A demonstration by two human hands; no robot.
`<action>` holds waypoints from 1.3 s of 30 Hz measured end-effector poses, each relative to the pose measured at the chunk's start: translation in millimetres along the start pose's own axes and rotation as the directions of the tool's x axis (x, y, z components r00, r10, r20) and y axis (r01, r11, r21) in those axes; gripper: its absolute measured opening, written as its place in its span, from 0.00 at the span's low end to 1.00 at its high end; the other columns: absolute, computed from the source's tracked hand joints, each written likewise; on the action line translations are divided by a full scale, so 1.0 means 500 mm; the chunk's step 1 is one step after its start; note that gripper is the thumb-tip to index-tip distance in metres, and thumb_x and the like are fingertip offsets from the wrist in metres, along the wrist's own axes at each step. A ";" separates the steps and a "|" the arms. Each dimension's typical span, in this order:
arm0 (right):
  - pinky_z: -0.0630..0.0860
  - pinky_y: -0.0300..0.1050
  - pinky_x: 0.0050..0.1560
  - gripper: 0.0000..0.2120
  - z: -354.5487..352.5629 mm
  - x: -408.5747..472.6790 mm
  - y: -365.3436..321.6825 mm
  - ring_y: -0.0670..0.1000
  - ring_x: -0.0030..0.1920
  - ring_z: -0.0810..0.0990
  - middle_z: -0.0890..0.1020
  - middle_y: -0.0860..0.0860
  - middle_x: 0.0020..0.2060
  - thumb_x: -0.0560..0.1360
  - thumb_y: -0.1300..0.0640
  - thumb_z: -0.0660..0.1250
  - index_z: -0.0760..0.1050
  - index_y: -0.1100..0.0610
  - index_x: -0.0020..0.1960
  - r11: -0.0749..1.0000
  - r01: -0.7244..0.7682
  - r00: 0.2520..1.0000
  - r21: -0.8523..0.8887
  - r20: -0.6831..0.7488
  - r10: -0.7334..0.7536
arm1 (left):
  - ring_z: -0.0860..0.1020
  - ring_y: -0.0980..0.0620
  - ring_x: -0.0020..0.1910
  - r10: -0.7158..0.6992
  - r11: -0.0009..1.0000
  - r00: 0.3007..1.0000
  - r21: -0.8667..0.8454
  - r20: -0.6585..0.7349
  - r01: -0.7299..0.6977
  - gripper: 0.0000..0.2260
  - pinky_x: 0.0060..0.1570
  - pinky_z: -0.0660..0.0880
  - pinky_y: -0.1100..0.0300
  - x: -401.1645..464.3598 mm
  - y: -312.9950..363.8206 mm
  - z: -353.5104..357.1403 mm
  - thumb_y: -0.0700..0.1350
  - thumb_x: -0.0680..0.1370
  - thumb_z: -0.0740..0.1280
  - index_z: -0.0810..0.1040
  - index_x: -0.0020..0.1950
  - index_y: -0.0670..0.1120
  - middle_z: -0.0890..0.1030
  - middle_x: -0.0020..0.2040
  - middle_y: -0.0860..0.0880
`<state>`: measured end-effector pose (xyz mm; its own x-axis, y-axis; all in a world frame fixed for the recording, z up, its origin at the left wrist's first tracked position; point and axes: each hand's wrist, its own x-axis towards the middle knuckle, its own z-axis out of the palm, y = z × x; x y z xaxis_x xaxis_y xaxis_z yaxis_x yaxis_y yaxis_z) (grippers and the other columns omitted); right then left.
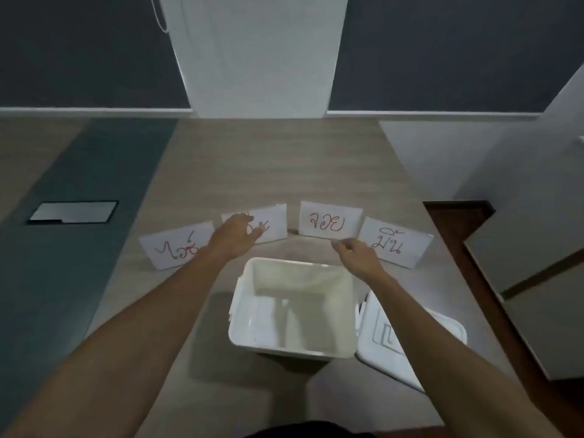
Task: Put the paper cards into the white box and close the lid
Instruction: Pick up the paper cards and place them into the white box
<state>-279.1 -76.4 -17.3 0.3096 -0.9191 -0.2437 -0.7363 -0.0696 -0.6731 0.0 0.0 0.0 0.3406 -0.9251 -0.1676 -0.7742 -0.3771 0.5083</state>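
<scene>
Several white paper cards with handwritten letters stand in an arc on the wooden table beyond an open, empty white box (294, 349). Its white lid (382, 336) leans against the box's right side. My left hand (235, 237) reaches over the second card from the left (275, 226), fingers spread and touching its front, and partly hides it. The far-left card (177, 248) stands beside that wrist. My right hand (354, 252) hovers with loosely curled fingers at the lower edge of the red-lettered card (330, 219). The rightmost card (395, 243) stands just right of that hand.
The table (268, 172) runs to a dark wall with a white panel (256, 55). A dark teal strip with a recessed floor plate (72, 211) lies to the left. A dark drop and another table surface (537, 279) lie to the right.
</scene>
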 end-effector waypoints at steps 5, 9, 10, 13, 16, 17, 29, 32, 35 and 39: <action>0.66 0.43 0.58 0.20 0.041 -0.067 0.064 0.51 0.59 0.75 0.79 0.51 0.60 0.80 0.43 0.58 0.77 0.55 0.63 0.962 -0.098 0.995 0.253 0.030 0.093 | 0.65 0.43 0.73 -0.070 0.996 0.986 0.041 -0.148 0.077 0.22 0.71 0.63 0.48 -0.008 -0.071 -0.004 0.53 0.80 0.59 0.71 0.71 0.43 0.68 0.73 0.41; 0.75 0.53 0.60 0.17 0.082 -0.066 0.082 0.54 0.55 0.80 0.83 0.51 0.52 0.80 0.44 0.59 0.80 0.52 0.57 0.905 -0.138 0.989 0.402 0.009 0.147 | 0.67 0.39 0.71 -0.088 0.981 0.964 0.147 -0.251 0.128 0.25 0.70 0.64 0.47 -0.007 -0.144 -0.027 0.50 0.78 0.62 0.66 0.72 0.39 0.69 0.72 0.38; 0.76 0.52 0.57 0.18 0.089 -0.062 0.087 0.55 0.52 0.80 0.83 0.52 0.48 0.80 0.43 0.59 0.80 0.54 0.53 0.903 -0.135 0.988 0.409 -0.013 0.154 | 0.67 0.39 0.71 -0.081 0.974 0.963 0.183 -0.255 0.130 0.26 0.70 0.64 0.46 -0.003 -0.161 -0.034 0.50 0.78 0.64 0.65 0.72 0.38 0.69 0.71 0.38; 0.70 0.46 0.43 0.20 0.100 -0.040 0.079 0.51 0.41 0.74 0.77 0.54 0.36 0.80 0.43 0.59 0.78 0.59 0.45 0.921 -0.086 0.990 0.380 -0.067 0.120 | 0.66 0.38 0.71 -0.083 0.954 0.970 0.263 -0.228 0.143 0.31 0.70 0.63 0.46 0.015 -0.209 -0.057 0.52 0.76 0.67 0.64 0.73 0.37 0.69 0.71 0.36; 0.69 0.45 0.40 0.19 0.108 -0.009 0.058 0.51 0.39 0.73 0.78 0.59 0.36 0.80 0.45 0.59 0.78 0.59 0.44 0.949 -0.035 0.994 0.314 -0.085 0.065 | 0.66 0.38 0.70 -0.149 0.934 0.974 0.299 -0.173 0.196 0.34 0.70 0.64 0.46 0.036 -0.261 -0.078 0.52 0.73 0.71 0.64 0.73 0.38 0.69 0.71 0.37; 0.69 0.45 0.40 0.18 0.109 0.001 0.051 0.51 0.39 0.74 0.79 0.57 0.36 0.81 0.46 0.59 0.79 0.58 0.44 0.957 -0.019 0.995 0.289 -0.089 0.047 | 0.67 0.38 0.70 -0.174 0.930 0.973 0.299 -0.154 0.214 0.35 0.69 0.64 0.46 0.042 -0.276 -0.083 0.52 0.72 0.72 0.64 0.73 0.39 0.69 0.71 0.37; 0.70 0.42 0.47 0.23 0.146 0.125 -0.012 0.53 0.48 0.79 0.83 0.54 0.46 0.81 0.45 0.57 0.80 0.62 0.56 0.989 0.065 0.991 0.130 -0.127 -0.049 | 0.79 0.37 0.55 -0.237 0.889 0.971 0.405 0.006 0.214 0.15 0.53 0.76 0.49 0.112 -0.331 -0.061 0.46 0.77 0.67 0.76 0.62 0.45 0.81 0.56 0.37; 0.66 0.39 0.35 0.19 0.148 0.138 -0.021 0.49 0.36 0.74 0.76 0.47 0.32 0.82 0.46 0.57 0.77 0.57 0.43 0.992 0.069 0.991 0.103 -0.120 -0.056 | 0.80 0.37 0.50 -0.239 0.882 0.971 0.413 -0.019 0.225 0.13 0.47 0.76 0.49 0.104 -0.335 -0.065 0.42 0.76 0.66 0.74 0.60 0.45 0.82 0.53 0.37; 0.66 0.41 0.33 0.18 0.147 0.143 -0.021 0.49 0.35 0.75 0.77 0.49 0.32 0.82 0.46 0.56 0.76 0.55 0.43 0.993 0.091 0.988 0.081 -0.128 -0.080 | 0.79 0.35 0.47 -0.235 0.893 0.967 0.372 -0.095 0.254 0.14 0.42 0.74 0.49 0.074 -0.329 -0.087 0.39 0.75 0.65 0.72 0.61 0.43 0.81 0.50 0.36; 0.67 0.42 0.38 0.21 0.149 0.150 -0.018 0.54 0.45 0.79 0.81 0.53 0.41 0.82 0.46 0.56 0.80 0.61 0.51 0.990 0.114 0.987 0.084 -0.124 -0.103 | 0.79 0.33 0.46 -0.176 0.913 0.939 0.308 -0.295 0.268 0.09 0.40 0.70 0.49 0.013 -0.278 -0.147 0.37 0.74 0.65 0.72 0.54 0.40 0.81 0.48 0.34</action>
<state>-204.6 -115.8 -81.7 0.3069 -0.9480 -0.0844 -0.6433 -0.1413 -0.7524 149.0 49.6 -9.8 0.6135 -0.7897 0.0025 -0.7799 -0.6053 0.1591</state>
